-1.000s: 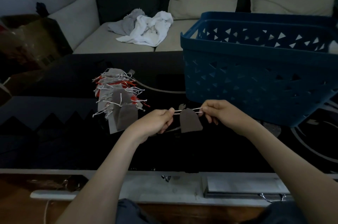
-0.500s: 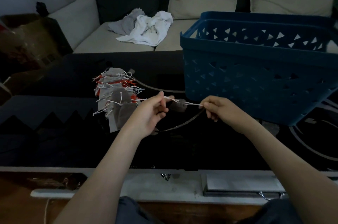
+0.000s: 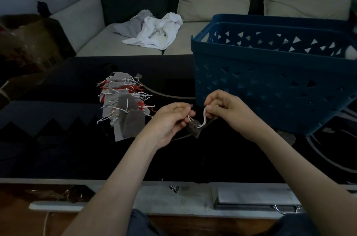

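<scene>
The dark worktop [image 3: 58, 158] carried a blue basket [image 3: 270, 100] at right and a pile of grey drawstring pouches [image 3: 125, 108] at left. Between them the left hand [image 3: 170, 120] and right hand [image 3: 226, 108] held a small grey pouch [image 3: 194, 129], fingers pinching its white drawstrings [image 3: 203, 120].
</scene>
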### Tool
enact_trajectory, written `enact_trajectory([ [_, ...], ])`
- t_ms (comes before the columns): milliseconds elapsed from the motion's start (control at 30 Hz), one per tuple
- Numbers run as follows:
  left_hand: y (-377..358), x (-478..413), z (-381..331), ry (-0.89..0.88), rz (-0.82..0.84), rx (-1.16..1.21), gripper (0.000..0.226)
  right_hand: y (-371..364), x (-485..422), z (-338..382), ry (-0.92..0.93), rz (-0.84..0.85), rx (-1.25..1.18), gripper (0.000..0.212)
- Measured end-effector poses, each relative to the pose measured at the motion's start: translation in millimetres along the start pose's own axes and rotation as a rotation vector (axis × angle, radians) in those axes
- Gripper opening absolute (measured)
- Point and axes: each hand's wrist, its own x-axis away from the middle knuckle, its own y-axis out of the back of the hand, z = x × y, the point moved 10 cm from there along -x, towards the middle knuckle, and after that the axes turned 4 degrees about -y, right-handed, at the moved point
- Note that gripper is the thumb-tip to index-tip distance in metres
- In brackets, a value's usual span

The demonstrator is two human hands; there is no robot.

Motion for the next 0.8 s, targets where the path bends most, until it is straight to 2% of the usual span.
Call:
enact_trajectory([
  [233, -24, 14, 14, 0.114, 0.156, -0.169, 0.019, -6, -1, 20, 0.152, -0.055, 0.184, 0.016],
  [333, -36, 20, 15, 0.13, 0.237, -0.193, 0.021, -13, -4, 15, 0.129, -0.04, 0.225, 0.012],
  [433, -41, 22, 14, 0.134, 0.286, -0.194, 0.017, -14, -6, 7, 0.068, -0.017, 0.153, 0.012],
  [533, -34, 15, 13, 0.107, 0.201, -0.204, 0.021, -13, -7, 2, 0.015, -0.039, 0.06, 0.007],
  [600, -26, 11, 13, 0.107, 0.118, -0.174, 0.026, -13, -6, -2, -0.037, -0.036, -0.012, 0.013],
  [800, -19, 5, 7, 0.06, 0.033, -0.112, 0.02, -29, -3, -10, -0.066, 0.106, -0.006, 0.027],
])
